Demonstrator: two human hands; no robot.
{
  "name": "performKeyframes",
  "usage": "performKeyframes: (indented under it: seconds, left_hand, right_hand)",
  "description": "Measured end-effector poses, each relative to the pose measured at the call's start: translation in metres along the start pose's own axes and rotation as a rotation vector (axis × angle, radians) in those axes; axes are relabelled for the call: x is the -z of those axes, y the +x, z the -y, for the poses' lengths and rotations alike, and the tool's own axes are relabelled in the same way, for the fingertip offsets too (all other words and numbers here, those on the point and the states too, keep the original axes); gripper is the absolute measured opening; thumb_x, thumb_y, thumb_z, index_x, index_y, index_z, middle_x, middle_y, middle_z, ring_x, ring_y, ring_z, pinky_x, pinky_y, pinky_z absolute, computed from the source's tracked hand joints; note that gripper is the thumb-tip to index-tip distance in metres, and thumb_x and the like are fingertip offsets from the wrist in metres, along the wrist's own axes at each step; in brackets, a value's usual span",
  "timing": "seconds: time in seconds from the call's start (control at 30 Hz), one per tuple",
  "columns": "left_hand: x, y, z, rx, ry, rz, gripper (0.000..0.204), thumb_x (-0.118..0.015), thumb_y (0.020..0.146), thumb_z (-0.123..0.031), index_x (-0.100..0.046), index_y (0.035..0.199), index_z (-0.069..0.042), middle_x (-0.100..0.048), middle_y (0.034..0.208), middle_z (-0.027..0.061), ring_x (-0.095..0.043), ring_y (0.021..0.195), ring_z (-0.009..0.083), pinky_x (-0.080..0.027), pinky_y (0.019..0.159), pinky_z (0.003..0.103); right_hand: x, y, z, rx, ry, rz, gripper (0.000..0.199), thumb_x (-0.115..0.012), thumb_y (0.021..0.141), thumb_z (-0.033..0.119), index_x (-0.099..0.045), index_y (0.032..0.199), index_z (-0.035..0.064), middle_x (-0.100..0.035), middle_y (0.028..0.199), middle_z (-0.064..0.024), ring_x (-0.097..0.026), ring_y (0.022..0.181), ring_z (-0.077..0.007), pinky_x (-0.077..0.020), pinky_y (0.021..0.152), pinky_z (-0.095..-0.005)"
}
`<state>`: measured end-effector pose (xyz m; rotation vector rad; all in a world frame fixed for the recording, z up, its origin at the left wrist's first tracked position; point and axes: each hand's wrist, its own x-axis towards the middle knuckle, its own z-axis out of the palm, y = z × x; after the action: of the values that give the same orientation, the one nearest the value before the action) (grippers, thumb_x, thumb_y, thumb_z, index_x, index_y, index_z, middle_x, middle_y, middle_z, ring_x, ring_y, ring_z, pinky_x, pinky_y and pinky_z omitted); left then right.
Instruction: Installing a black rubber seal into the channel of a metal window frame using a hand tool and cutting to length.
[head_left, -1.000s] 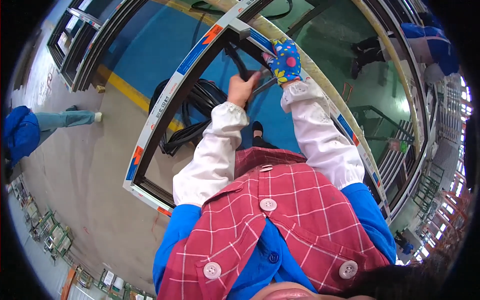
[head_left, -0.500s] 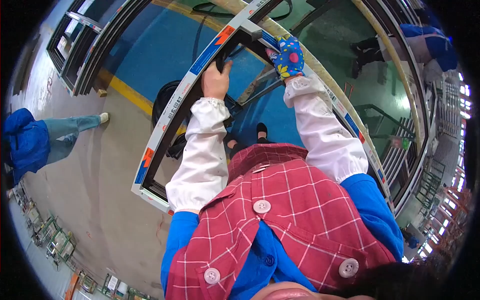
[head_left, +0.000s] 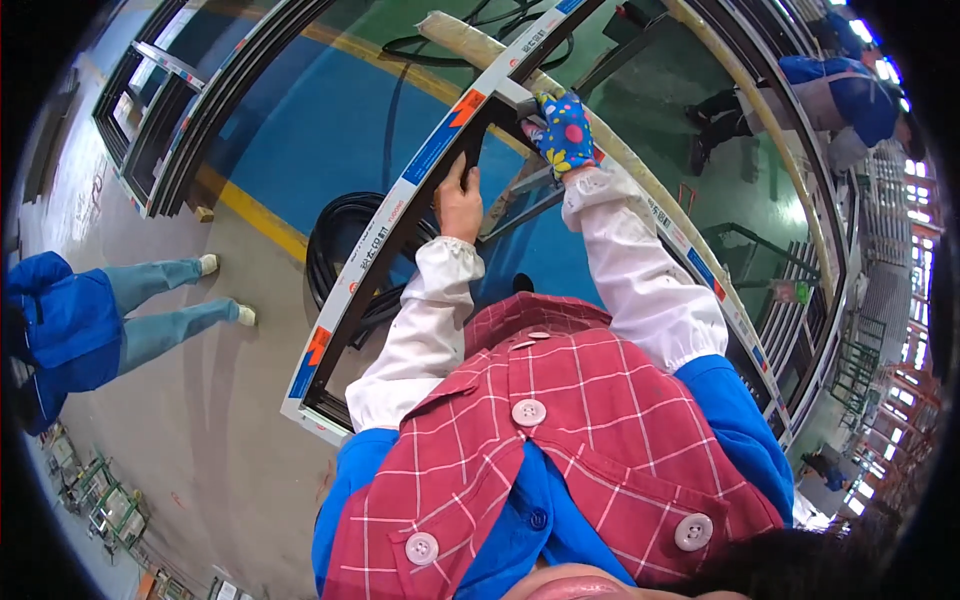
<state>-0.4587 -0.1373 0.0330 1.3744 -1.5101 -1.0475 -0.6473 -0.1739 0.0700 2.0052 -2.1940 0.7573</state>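
The person's left hand (head_left: 460, 207), which was bare, was partly bent, with the thumb apart from the pointing finger. It was against the dark inner side of a big frame (head_left: 392, 212), made of straight bars with a pale face and blue and orange stickers. I could not tell if the left hand had anything thin in its fingers. The right hand (head_left: 563, 132) wore a bright blue glove with coloured dots and a yellow flower. Its fingers were curled at the far bar of the frame, just beside the corner, but I could not tell how tight they were. The frame was slanted in front of the person, with one long side on the left and one on the right. A round pile of thin black strips (head_left: 328, 245) showed under the left side of the frame. Below was a flat blue patch of floor (head_left: 350, 110) with a yellow stripe (head_left: 255, 218) by its edge.
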Motion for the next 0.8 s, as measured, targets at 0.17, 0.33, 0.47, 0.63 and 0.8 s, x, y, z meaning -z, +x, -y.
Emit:
performKeyframes:
  seconds: [0.17, 0.33, 0.47, 0.63, 0.8]
  left_hand:
    - [0.004, -0.003, 0.002, -0.024, -0.197, 0.083, 0.040, -0.056, 0.088, -0.014, -0.050, 0.125, 0.001, -0.062, 0.093, 0.0264, -0.063, 0.073, 0.0302, -0.047, 0.067, 0.033]
    - [0.002, -0.022, -0.006, -0.120, -0.127, 0.083, 0.042, -0.055, 0.088, -0.013, -0.048, 0.129, -0.006, -0.062, 0.087, 0.0238, -0.060, 0.067, 0.0316, -0.047, 0.065, 0.033]
    - [0.006, -0.018, -0.001, -0.194, -0.147, 0.008, 0.040, -0.056, 0.088, -0.013, -0.051, 0.128, -0.010, -0.062, 0.094, 0.0241, -0.064, 0.078, 0.0327, -0.048, 0.071, 0.034]
    - [0.006, 0.003, 0.006, -0.160, -0.256, -0.077, 0.032, -0.054, 0.089, -0.011, -0.056, 0.120, -0.006, -0.063, 0.096, 0.0233, -0.065, 0.082, 0.0290, -0.047, 0.072, 0.032]
    - [-0.022, 0.005, -0.033, 0.038, -0.271, 0.098, 0.033, -0.059, 0.085, -0.009, -0.058, 0.117, -0.004, -0.064, 0.092, 0.0222, -0.065, 0.080, 0.0182, -0.048, 0.072, 0.029]
  right_hand:
    - [-0.006, 0.007, 0.002, 0.028, 0.086, -0.052, 0.039, -0.076, 0.061, 0.021, -0.066, 0.096, 0.0056, -0.063, 0.094, -0.0152, -0.057, 0.092, -0.0332, -0.0468, 0.081, -0.0402]
    - [-0.005, 0.006, 0.002, 0.016, 0.034, -0.040, 0.038, -0.077, 0.061, 0.022, -0.067, 0.095, 0.0063, -0.063, 0.093, -0.0131, -0.057, 0.089, -0.0330, -0.0472, 0.080, -0.0393]
    - [-0.003, 0.007, 0.004, -0.008, -0.006, -0.030, 0.037, -0.076, 0.063, 0.021, -0.067, 0.095, 0.0073, -0.063, 0.092, -0.0131, -0.058, 0.089, -0.0328, -0.0473, 0.079, -0.0390]
    - [-0.003, 0.012, 0.004, 0.075, 0.033, -0.032, 0.037, -0.076, 0.064, 0.024, -0.065, 0.094, 0.0054, -0.062, 0.093, -0.0155, -0.057, 0.090, -0.0341, -0.0467, 0.079, -0.0410]
    - [-0.005, 0.021, 0.008, -0.025, 0.042, 0.114, 0.042, -0.075, 0.065, 0.026, -0.065, 0.099, 0.0026, -0.062, 0.091, -0.0184, -0.059, 0.086, -0.0351, -0.0480, 0.075, -0.0416]
